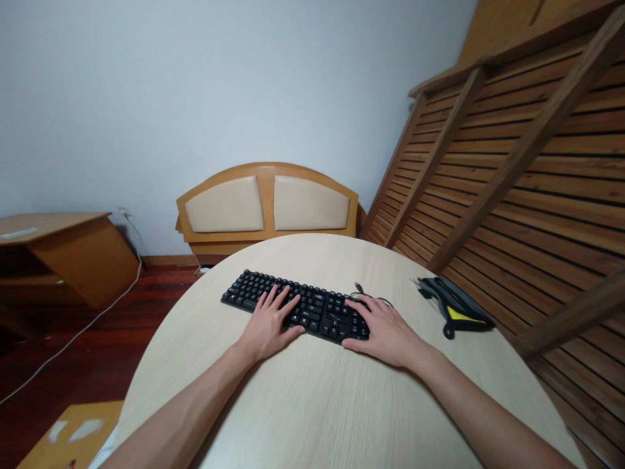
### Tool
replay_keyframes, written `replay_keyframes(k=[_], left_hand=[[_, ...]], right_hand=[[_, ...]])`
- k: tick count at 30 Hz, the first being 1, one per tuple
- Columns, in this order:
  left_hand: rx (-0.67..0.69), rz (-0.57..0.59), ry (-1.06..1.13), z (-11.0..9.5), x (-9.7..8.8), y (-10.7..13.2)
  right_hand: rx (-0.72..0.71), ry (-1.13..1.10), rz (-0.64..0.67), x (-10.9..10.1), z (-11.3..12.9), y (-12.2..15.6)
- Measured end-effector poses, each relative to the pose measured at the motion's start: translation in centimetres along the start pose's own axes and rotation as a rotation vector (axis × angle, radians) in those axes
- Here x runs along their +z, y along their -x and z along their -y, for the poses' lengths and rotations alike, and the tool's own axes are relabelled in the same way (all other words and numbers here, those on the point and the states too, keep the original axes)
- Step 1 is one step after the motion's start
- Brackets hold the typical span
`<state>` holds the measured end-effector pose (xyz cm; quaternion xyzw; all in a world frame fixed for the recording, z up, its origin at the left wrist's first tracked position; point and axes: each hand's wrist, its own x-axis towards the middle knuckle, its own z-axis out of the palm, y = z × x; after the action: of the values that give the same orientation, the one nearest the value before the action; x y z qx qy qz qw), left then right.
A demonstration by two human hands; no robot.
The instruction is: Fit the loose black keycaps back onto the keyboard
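Observation:
A black full-size keyboard point(312, 309) lies at a slant on the round, pale wood-topped table point(312, 404), its left end farther from me. My left hand point(268, 326) rests on the keyboard's middle keys with fingers spread, the thumb along the near edge. At the right end, my right hand point(383, 329) touches the number pad side, thumb at the near corner and index finger stretched over the keys. Its other fingers are partly hidden beyond that end. Behind the keyboard, a thin black cable with a plug point(359, 287) runs toward my right hand.
A dark pouch with a yellow patch point(459, 312) lies at the table's right. Slatted wooden panels point(527, 169) lean along the right side. A padded headboard point(266, 202) stands behind the table. Leftward are a wooden desk point(83, 254), a white cord point(97, 319) and cardboard point(73, 433).

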<state>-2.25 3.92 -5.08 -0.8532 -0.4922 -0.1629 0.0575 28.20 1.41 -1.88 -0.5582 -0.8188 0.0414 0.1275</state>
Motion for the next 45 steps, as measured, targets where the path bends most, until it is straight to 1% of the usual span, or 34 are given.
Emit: replay_keyframes(k=[4, 8, 11, 14, 19, 23, 29, 34, 36, 38, 40, 42, 43, 45], left_hand=[[-0.087, 0.0, -0.012, 0.0, 0.5, 0.2], [-0.098, 0.015, -0.007, 0.1, 0.6, 0.3], [-0.043, 0.011, -0.001, 0.2, 0.4, 0.3], [0.017, 0.002, 0.007, 0.3, 0.3, 0.2], [0.012, -0.002, 0.04, 0.4, 0.5, 0.3], [0.009, 0.019, 0.058, 0.6, 0.8, 0.2], [-0.01, 0.034, 0.084, 0.7, 1.0, 0.2], [-0.051, 0.053, 0.106, 0.9, 1.3, 0.3], [-0.062, 0.065, 0.113, 0.9, 1.3, 0.3], [-0.073, 0.083, 0.114, 0.8, 1.0, 0.2], [-0.086, 0.103, 0.112, 0.6, 0.7, 0.2], [-0.096, 0.124, 0.11, 0.3, 0.4, 0.3], [-0.098, 0.135, 0.111, 0.2, 0.3, 0.4], [-0.094, 0.157, 0.115, -0.1, 0.1, 0.7]], right_hand=[[0.186, 0.158, -0.054, 0.2, 1.2, 1.6], [0.368, 0.312, -0.036, -0.1, 2.1, 1.7], [0.475, 0.381, 0.007, -0.7, 2.5, 0.7], [0.561, 0.399, 0.087, -1.2, 2.8, -1.1], [0.696, 0.397, 0.227, -1.9, 3.0, -4.2], [0.794, 0.38, 0.263, -2.0, 2.2, -5.8], [0.85, 0.377, 0.274, -2.0, 0.1, -6.9], [0.869, 0.362, 0.258, -2.0, -1.2, -7.0], [0.86, 0.357, 0.23, -1.9, -1.4, -6.8], [0.819, 0.361, 0.173, -1.7, -1.1, -6.4], [0.719, 0.37, 0.086, -1.3, -0.1, -5.8], [0.548, 0.365, 0.0, -0.4, 1.3, -5.1], [0.447, 0.352, -0.023, 0.1, 2.1, -4.7], [0.259, 0.303, -0.023, 1.6, 3.4, -4.0]])
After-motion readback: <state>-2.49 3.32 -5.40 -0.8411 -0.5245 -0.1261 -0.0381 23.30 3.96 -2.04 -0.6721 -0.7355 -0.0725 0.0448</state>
